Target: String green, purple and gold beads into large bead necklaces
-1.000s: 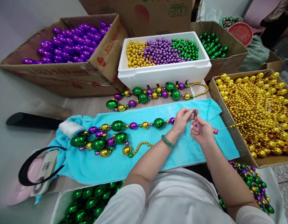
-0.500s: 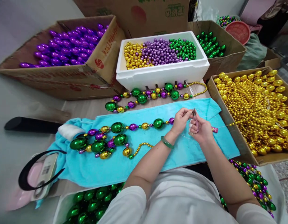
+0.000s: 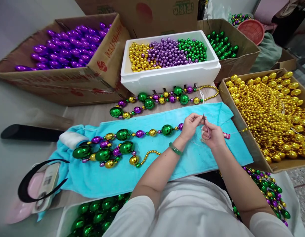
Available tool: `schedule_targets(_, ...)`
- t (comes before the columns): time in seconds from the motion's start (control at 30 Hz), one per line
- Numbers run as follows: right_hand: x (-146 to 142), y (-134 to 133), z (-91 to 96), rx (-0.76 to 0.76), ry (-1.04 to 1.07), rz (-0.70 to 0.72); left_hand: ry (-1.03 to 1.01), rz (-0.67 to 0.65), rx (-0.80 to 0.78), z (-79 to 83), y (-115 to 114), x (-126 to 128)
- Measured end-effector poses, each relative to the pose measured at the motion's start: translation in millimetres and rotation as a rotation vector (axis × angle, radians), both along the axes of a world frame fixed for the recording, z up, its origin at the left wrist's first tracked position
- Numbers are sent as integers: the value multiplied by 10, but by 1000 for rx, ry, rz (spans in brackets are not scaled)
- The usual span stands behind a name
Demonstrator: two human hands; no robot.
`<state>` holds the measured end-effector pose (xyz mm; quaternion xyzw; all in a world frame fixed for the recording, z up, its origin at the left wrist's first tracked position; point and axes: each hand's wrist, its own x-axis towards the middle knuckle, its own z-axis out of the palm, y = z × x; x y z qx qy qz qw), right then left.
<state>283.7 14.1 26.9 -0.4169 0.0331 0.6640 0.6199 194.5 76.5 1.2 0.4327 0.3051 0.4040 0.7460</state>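
Note:
My left hand pinches the end of a bead string at its fingertips, where a thin clear thread shows. Against those fingertips is the metal tip of a small tool with pink handles, gripped in my right hand. Whether it is pliers or snips I cannot make out. From my left hand the strand of green, gold and purple beads runs left over the turquoise towel and doubles back to a tail of small gold beads. A small red label lies beside my right hand.
Behind the towel lies a second bead necklace, before a white foam box of small beads. Cartons of purple beads and gold beads flank the table. At left are a thread spool and a black headband.
The tool's tip has turned slightly and come closer against the left fingertips. Both hands otherwise keep their place; the view has shifted a little.

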Motion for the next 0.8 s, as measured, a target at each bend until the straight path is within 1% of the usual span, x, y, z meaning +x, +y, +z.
schedule_targets(0.13, 22, 4, -24, -2, -27, 11, 16, 5, 3, -16, 19, 10)
schedule_targets(0.33, 66, 8, -90, 27, -40, 64, 47, 12, 45, -31, 39, 18)
schedule_targets(0.5, 61, 17, -155, 36, -125, 46, 49, -2, 7, -61, 52, 12)
schedule_targets(0.53, 67, 21, -171, 38, -177, 50, 51, 1, -6, -62, 57, 6)
schedule_targets(0.57, 81, 27, -188, 29, -276, 56, 53, 7, -22, -59, 62, -3)
schedule_targets(0.67, 175, 52, -242, -50, -705, 37, 69, 34, -72, 5, 86, -53)
schedule_targets(0.73, 273, 65, -270, -107, -914, -12, 97, 45, -90, 100, 115, -108)
schedule_targets(0.8, 361, 68, -274, -157, -1138, -30, 132, 19, -88, 230, 154, -174)
